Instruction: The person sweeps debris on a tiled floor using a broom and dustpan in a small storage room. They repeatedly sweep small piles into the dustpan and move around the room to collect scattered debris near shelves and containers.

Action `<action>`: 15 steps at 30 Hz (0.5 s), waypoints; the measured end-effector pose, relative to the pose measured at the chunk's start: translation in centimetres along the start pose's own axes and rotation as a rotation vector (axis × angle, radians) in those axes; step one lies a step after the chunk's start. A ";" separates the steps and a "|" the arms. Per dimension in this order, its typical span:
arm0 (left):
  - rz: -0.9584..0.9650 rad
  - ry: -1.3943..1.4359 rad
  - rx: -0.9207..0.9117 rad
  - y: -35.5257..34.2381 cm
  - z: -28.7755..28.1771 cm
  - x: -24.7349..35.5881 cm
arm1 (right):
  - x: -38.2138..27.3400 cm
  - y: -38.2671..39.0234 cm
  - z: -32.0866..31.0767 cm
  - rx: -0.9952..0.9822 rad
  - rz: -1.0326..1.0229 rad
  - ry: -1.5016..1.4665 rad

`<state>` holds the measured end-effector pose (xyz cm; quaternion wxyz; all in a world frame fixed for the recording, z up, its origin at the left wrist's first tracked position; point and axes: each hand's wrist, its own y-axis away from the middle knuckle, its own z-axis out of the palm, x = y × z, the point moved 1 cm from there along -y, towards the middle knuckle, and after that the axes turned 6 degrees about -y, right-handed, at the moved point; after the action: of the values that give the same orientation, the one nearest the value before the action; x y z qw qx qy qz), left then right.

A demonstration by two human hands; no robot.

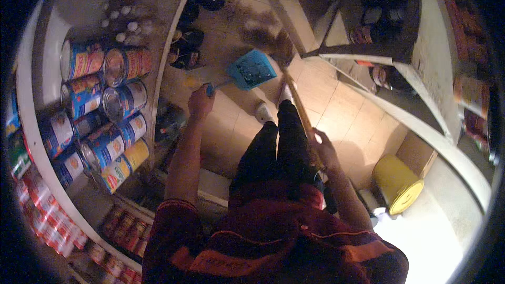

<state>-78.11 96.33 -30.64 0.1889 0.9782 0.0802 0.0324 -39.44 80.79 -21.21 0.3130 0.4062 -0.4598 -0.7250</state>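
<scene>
My left hand point(201, 103) is closed round the handle of a blue dustpan point(238, 80), held out ahead over the tiled floor. Dark dirt with small pale bits lies in its pan. My right hand point(326, 152) grips the yellowish stick of a broom point(300, 100), which slants forward along my right leg. The broom's dark head is near the right side of the dustpan; the dim light blurs its bristles. Whether the two touch, I cannot tell. My feet in pale shoes point(264, 111) are just behind the dustpan.
Shelves on the left hold stacked cans point(113, 144) and rows of red-and-white packs point(50, 210). Dark items point(187, 47) stand along the floor's left edge. At right are a white-edged shelf point(389, 108), a yellow bucket point(397, 181) and a cardboard box point(417, 151).
</scene>
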 end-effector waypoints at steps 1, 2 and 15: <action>-0.013 0.050 -0.027 0.8 0.7 -1.2 | -1.7 -1.5 0.3 0.024 -0.018 0.058; 0.000 0.109 0.014 1.2 1.5 -2.4 | -3.2 -3.1 0.6 0.001 -0.058 0.042; -0.269 0.457 0.242 4.0 5.6 -8.8 | -14.3 -37.3 9.8 -0.288 -0.160 -0.153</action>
<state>-85.63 89.15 -34.59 0.0508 0.9416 0.2529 0.2165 -44.25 110.85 -48.80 0.2736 0.3360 -0.3400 -0.8347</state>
